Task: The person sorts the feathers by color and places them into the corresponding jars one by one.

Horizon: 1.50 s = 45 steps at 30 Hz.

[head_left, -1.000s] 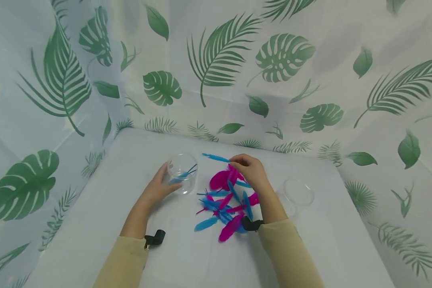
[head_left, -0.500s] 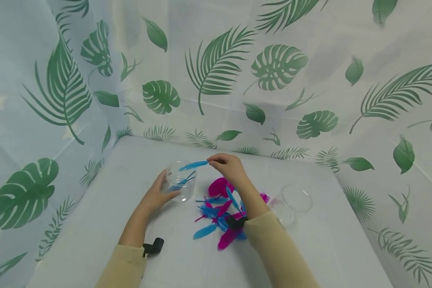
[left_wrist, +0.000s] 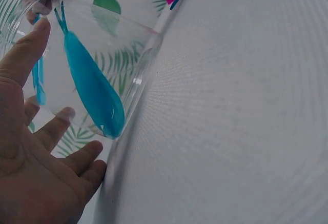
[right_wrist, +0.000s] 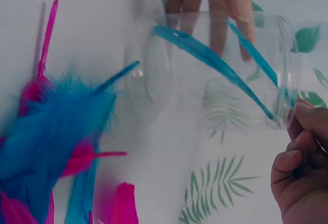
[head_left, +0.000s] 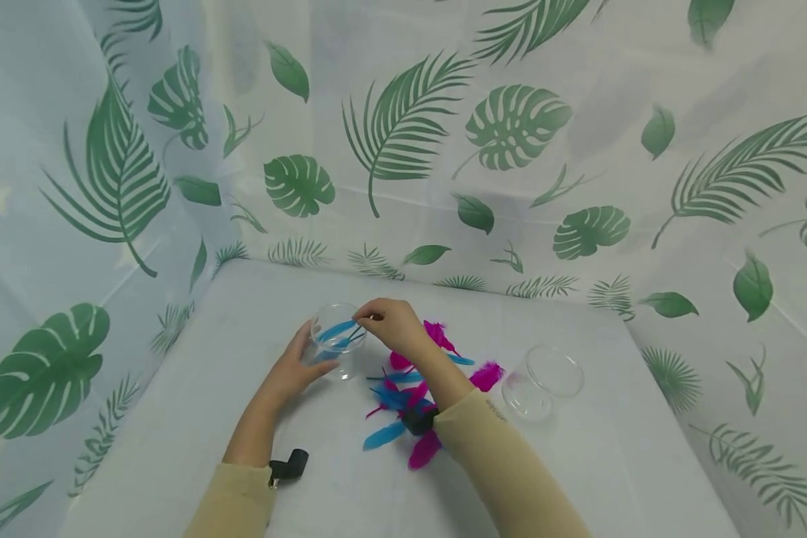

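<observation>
My left hand point(head_left: 294, 373) holds a clear jar point(head_left: 348, 368) upright on the white table, thumb on the near side and fingers round the far side. Inside it leans a blue feather point(left_wrist: 92, 88), its quill toward the rim. At the jar's mouth my right hand point(head_left: 398, 326) pinches the quill end of another blue feather point(right_wrist: 253, 57), whose vane hangs inside the jar. To the right of the jar lies a loose heap of feathers, with a blue feather point(head_left: 385, 436) and a pink feather point(head_left: 424, 451) at its near edge. My right forearm covers part of that heap.
A second clear jar point(head_left: 526, 392) stands right of the heap, beyond my right forearm. Leaf-printed cloth point(head_left: 403, 134) rises behind the white table point(head_left: 188, 359) and along its sides. A small black camera point(head_left: 289, 465) sits on my left wrist.
My right hand has carried a blue feather leftward from above the heap and lowered it into the jar's mouth. The left hand stays on the jar.
</observation>
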{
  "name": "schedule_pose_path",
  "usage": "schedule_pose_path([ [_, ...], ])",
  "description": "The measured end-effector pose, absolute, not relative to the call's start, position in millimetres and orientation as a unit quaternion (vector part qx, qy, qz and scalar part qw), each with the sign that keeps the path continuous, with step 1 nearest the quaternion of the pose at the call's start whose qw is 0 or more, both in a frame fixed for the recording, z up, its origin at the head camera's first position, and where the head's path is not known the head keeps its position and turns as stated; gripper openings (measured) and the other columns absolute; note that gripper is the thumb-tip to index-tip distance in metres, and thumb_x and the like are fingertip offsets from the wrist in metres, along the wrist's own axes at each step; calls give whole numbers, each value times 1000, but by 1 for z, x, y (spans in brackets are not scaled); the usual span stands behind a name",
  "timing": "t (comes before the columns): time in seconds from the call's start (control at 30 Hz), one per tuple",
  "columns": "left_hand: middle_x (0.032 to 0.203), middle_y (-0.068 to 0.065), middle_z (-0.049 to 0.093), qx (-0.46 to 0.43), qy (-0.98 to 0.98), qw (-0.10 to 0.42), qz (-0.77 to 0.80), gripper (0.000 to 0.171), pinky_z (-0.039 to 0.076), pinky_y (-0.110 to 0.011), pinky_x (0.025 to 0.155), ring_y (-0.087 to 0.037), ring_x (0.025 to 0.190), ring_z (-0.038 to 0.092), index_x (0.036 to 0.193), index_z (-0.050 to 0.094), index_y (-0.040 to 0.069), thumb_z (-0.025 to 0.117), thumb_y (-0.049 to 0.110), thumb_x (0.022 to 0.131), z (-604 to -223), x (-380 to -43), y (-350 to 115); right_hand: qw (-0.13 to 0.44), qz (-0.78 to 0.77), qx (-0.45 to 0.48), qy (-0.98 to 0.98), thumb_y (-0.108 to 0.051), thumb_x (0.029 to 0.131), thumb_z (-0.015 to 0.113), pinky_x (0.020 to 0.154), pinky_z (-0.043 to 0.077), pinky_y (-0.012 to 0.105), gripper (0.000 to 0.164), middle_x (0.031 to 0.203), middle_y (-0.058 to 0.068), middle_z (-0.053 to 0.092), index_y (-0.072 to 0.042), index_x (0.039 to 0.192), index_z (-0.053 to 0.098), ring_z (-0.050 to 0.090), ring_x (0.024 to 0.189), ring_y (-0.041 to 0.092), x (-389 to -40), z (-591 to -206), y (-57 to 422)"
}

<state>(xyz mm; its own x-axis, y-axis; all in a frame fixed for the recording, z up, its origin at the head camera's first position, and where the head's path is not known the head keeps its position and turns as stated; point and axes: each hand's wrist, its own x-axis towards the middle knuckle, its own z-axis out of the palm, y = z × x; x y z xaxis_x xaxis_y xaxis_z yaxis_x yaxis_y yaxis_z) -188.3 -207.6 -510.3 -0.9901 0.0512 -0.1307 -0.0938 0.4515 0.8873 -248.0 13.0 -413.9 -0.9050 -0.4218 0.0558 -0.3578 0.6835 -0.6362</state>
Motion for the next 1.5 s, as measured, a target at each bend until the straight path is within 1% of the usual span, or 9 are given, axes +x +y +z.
schedule_pose_path([
  [0.13,164,-6,26,-11,851,66,520,101,19,-68,116,-39,150,24,158,12,35,76,49,82,-513,-186,-205,57,-317,-232,918,-25,96,65,83,58,28,16,109,-5,72,-23,107,76,64,94,14,-246,-419,8],
  [0.37,164,-6,26,-4,855,60,515,99,20,-66,117,-39,150,24,158,13,32,76,48,83,-515,-184,-203,59,-300,-244,920,-25,97,65,83,58,25,17,109,-4,72,-22,110,75,63,92,13,-242,-421,4],
  [0.7,164,-5,26,-3,856,60,514,98,20,-66,117,-39,150,24,158,14,33,76,46,83,-517,-184,-201,61,-301,-249,919,-26,96,65,73,55,21,21,106,-5,70,-21,115,73,60,85,11,-239,-421,9],
  [0.8,164,-6,27,-3,855,61,514,99,21,-67,116,-40,149,24,158,14,33,76,47,83,-518,-184,-200,44,-310,-244,918,-26,96,65,70,54,20,22,107,-6,69,-23,116,72,59,83,10,-238,-419,16],
  [0.97,164,-4,27,-14,854,66,516,99,21,-66,117,-38,150,25,158,14,35,76,48,82,-516,-183,-203,-7,-347,-214,913,-28,96,66,65,52,25,20,102,-7,68,-24,114,72,57,78,12,-238,-409,43],
  [1.1,164,-3,26,-17,856,70,513,100,21,-64,118,-36,150,24,158,12,35,76,48,82,-515,-181,-205,-19,-382,-160,910,-32,96,64,63,50,31,21,98,-4,68,-25,115,71,56,76,17,-238,-404,81],
  [1.27,164,-2,25,-10,858,73,509,100,22,-63,118,-35,151,23,158,11,34,76,50,83,-514,-183,-206,-1,-386,-79,919,-40,96,62,71,52,33,22,104,-3,69,-30,114,70,60,87,19,-230,-420,130],
  [1.37,164,-3,25,-9,862,68,503,100,22,-63,118,-36,150,24,159,12,33,75,50,83,-511,-184,-206,26,-374,-53,926,-42,96,62,77,54,36,24,109,-1,70,-28,114,70,62,94,20,-223,-435,151],
  [1.5,164,-5,25,-7,865,65,497,100,22,-64,118,-38,150,24,159,11,32,75,48,84,-508,-186,-206,52,-350,-33,935,-39,95,64,84,56,42,27,114,3,71,-22,115,71,63,100,24,-215,-455,169],
])
